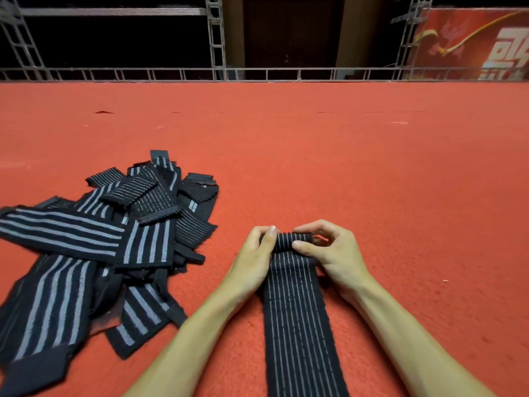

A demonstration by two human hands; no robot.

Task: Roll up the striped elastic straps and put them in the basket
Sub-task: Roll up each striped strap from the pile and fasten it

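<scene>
strap (pixel 294 310) on carpet (pixel 372 167) | pile (pixel 100 239) left of it | railing (pixel 257 74) behind, apparently at carpet's edge

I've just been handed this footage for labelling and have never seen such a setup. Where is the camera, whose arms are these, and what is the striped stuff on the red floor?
There is no machine here: a person works with bare hands, and the single picture comes from a camera worn on their head, looking forward and down. The left hand and right hand both pinch the rolled-up far end of one striped strap; the rest of it lies flat on the red carpet, running back toward the person. To the left lies a loose pile of straps, black with pale stripes, not yet rolled. Behind the carpet stand metal trusses and a red banner. No basket shows.
</scene>
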